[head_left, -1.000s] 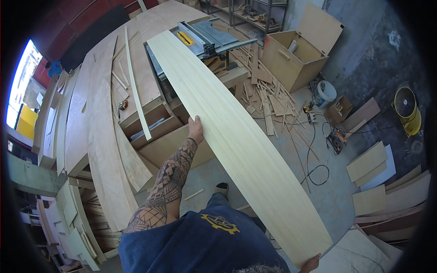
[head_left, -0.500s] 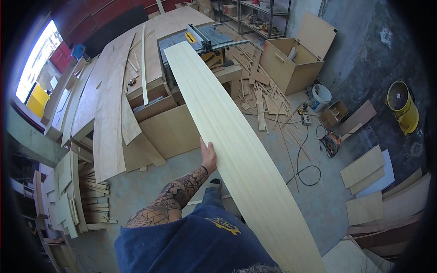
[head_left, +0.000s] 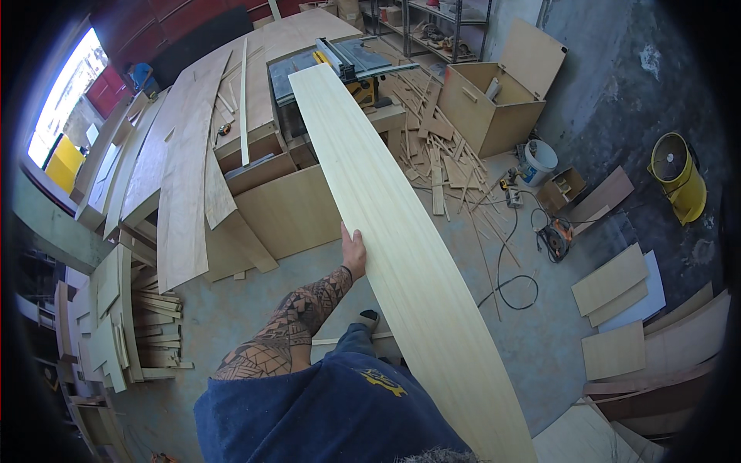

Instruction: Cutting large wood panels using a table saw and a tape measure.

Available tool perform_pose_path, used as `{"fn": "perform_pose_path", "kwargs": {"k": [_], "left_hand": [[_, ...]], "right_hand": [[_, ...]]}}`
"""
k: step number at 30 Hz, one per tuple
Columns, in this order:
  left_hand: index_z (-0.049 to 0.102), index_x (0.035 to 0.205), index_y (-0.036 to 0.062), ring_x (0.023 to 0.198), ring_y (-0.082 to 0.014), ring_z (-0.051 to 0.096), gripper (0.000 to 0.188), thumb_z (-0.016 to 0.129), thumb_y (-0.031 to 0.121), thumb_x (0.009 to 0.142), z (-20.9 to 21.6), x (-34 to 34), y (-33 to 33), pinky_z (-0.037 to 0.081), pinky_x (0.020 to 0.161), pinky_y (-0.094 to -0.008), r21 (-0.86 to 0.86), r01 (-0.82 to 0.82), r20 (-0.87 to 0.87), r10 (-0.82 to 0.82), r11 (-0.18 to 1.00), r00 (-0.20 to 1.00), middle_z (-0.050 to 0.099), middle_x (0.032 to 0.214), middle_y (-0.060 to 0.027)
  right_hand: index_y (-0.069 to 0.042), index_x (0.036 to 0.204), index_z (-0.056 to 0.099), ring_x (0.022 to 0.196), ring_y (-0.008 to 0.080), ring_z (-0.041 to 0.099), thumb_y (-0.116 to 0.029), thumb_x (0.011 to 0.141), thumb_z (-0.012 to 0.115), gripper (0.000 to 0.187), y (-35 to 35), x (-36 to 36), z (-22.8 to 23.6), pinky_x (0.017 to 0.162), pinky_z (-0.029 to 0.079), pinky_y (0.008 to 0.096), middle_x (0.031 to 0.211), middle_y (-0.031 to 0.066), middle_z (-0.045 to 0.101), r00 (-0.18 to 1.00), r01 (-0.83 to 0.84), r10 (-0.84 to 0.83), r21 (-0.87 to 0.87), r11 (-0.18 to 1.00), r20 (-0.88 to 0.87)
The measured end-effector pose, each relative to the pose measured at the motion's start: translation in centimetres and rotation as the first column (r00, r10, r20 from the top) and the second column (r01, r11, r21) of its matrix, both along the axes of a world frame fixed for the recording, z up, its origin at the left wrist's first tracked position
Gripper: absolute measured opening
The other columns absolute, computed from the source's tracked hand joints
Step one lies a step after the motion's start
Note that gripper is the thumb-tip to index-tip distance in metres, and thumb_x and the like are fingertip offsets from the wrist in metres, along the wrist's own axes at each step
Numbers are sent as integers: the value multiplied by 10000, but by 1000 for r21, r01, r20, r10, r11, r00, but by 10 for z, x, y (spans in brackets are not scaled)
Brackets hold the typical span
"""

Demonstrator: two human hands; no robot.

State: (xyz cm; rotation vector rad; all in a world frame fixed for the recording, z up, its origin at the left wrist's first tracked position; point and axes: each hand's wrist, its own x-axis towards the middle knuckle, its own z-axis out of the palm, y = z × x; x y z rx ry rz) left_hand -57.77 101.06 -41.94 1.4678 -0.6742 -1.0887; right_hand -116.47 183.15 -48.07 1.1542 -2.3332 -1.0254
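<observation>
A long, pale wooden board [head_left: 401,247] runs from beneath my body, at the lower right, up to the table saw [head_left: 359,62]. Its far end lies over or just above the saw's near edge; contact there is unclear. My left hand [head_left: 353,253] grips the board's left edge about midway along, its fingers closed against the edge and partly hidden. The tattooed left forearm [head_left: 309,309] reaches up from the dark blue shirt. My right hand is out of sight, and the board's near part covers that side.
Plywood sheets [head_left: 181,193] cover a large bench left of the saw. Wood offcuts [head_left: 440,150] litter the floor beside an open plywood box [head_left: 494,108]. A power cord [head_left: 502,297], a white bucket [head_left: 538,162] and a yellow drum-shaped blower [head_left: 679,177] lie right. Another person [head_left: 143,77] is far left.
The board's far end has moved slightly forward and right relative to the saw. My left hand keeps its hold on the edge. The whole view has shifted a little.
</observation>
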Motion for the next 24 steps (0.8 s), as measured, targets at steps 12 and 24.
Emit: {"fn": "perform_pose_path", "kwargs": {"k": [12, 24], "left_hand": [[65, 1689, 125, 1448, -317, 444, 717, 477, 197, 1106, 16, -36, -33, 398, 1193, -413, -76, 119, -14, -121, 990, 993, 331, 1656, -193], [96, 1670, 25, 1523, -343, 357, 771, 546, 218, 1076, 8, -25, -41, 334, 1235, -394, -63, 96, 155, -85, 993, 984, 261, 1692, -229]], "right_hand": [[30, 1579, 340, 1036, 343, 742, -378, 957, 648, 805, -13, 23, -29, 848, 615, 465, 1130, 192, 749, 725, 587, -555, 56, 808, 407], [14, 1552, 381, 1012, 349, 746, -346, 1013, 572, 676, -77, 36, 39, 820, 614, 461, 1125, 191, 750, 975, 219, -199, -243, 945, 104]]}}
